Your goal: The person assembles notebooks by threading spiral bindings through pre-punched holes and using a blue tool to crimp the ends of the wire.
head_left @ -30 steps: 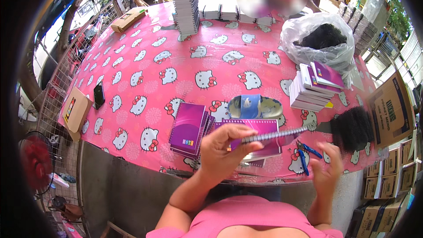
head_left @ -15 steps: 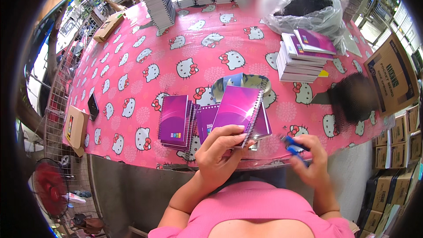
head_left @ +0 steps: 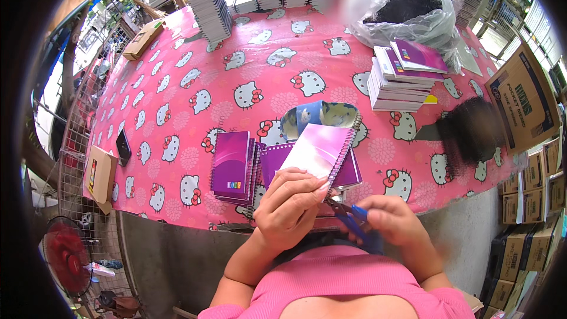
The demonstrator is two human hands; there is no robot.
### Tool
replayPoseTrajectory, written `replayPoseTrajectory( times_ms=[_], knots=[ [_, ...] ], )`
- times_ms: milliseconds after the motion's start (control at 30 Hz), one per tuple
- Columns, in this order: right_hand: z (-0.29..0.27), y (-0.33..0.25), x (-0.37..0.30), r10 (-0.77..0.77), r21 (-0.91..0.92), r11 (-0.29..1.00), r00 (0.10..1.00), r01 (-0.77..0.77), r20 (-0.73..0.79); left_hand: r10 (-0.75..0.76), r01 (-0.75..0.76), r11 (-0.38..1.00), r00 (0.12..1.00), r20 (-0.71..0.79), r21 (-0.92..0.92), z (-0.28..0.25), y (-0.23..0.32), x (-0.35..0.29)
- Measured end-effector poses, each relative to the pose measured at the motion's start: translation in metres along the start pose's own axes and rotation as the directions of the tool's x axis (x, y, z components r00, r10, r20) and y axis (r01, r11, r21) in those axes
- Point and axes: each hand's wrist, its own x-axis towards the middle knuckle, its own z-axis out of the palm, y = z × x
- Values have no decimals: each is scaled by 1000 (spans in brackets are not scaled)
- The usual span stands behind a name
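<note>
My left hand [head_left: 289, 207] is closed on the lower end of a purple spiral notebook [head_left: 319, 147], held tilted above the table with its coil along the right edge. Blue-handled pliers [head_left: 349, 218] are in my closed right hand [head_left: 393, 221]. Their jaws are at the bottom end of the coil, close to my left fingertips; whether they touch the wire I cannot tell. Under the held notebook lie more purple covers, partly hidden. To their left is a small stack of purple spiral notebooks [head_left: 230, 162]. A blue patterned curved holder [head_left: 319, 115] stands just behind.
A pink cartoon-cat tablecloth [head_left: 266, 91] covers the table. Notebook stacks [head_left: 401, 85] stand at right and a tall one [head_left: 207, 6] at the back left. Black wire coils [head_left: 472, 130] lie near a cardboard box [head_left: 522, 103]; more fill a plastic bag [head_left: 407, 9]. A phone [head_left: 123, 147] lies left.
My right hand has moved left with the pliers, bringing their jaws to the notebook's lower coil end. The held notebook has shifted slightly down, still in my left hand.
</note>
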Motion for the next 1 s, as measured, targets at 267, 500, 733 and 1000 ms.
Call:
replayPoseTrajectory(
  times_ms=[267,500,733,1000],
  knots=[
    [-87,45,-19,-728,-954,-24,659,-297,-187,158,-35,964,874,-459,265,-99,-17,27],
    [-43,-6,38,-698,-907,413,670,88,-253,-262,90,823,936,235,560,-135,-74,51],
    [-33,-17,74,-528,-873,478,827,99,-195,-627,251,704,660,415,665,-75,-132,-22],
    [-4,-20,53,-639,-618,672,741,408,-205,-532,520,824,846,7,-227,-37,-31,-8]
  ],
)
